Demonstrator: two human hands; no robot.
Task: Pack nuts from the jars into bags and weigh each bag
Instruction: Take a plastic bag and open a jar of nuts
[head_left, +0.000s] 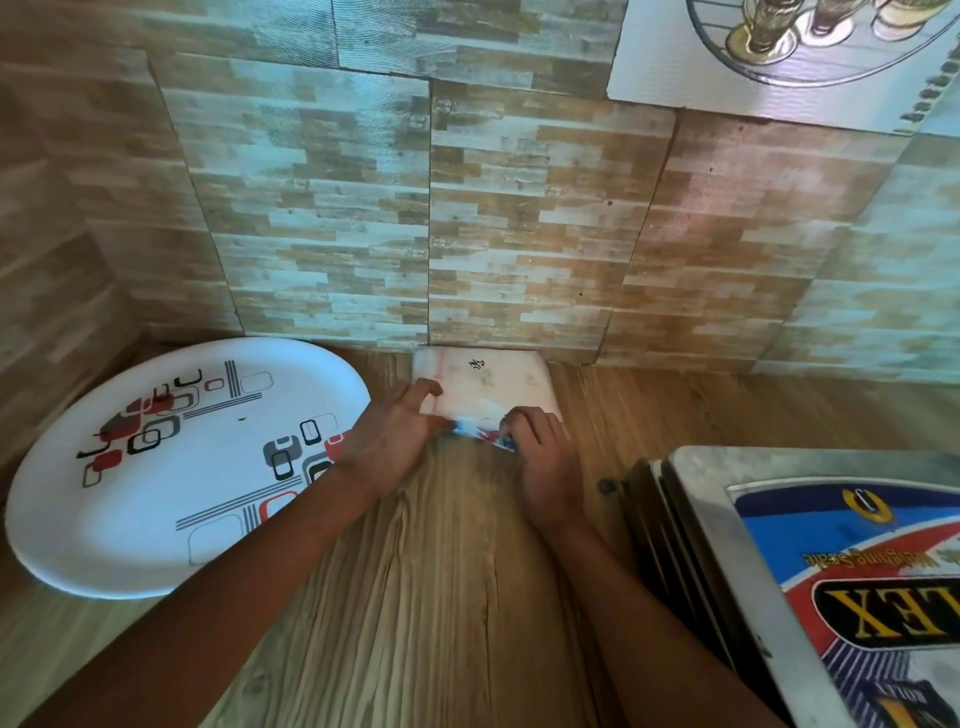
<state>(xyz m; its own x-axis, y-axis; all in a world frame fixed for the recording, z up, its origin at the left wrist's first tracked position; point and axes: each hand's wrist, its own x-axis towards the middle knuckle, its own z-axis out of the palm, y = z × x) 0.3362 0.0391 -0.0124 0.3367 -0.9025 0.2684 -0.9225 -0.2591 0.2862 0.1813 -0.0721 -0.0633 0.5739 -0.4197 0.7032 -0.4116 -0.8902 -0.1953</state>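
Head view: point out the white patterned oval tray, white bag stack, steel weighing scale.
white patterned oval tray (88, 551): head view, bare near rim.
white bag stack (488, 384): head view, top face.
steel weighing scale (727, 467): head view, platform's bare corner.

Sticker (852, 613) on the weighing scale (717, 499): large gold letters "EX", upside down to the camera. The smaller line appears to read "Weighing Scale". Black mark on the white bag pack (483, 384): illegible.

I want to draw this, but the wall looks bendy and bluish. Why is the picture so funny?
Head view: the wide-angle lens bows the wall panels and stretches the plate and scale near the edges; bluish light tints them; the left hand, right hand and bag packet look slightly soft.
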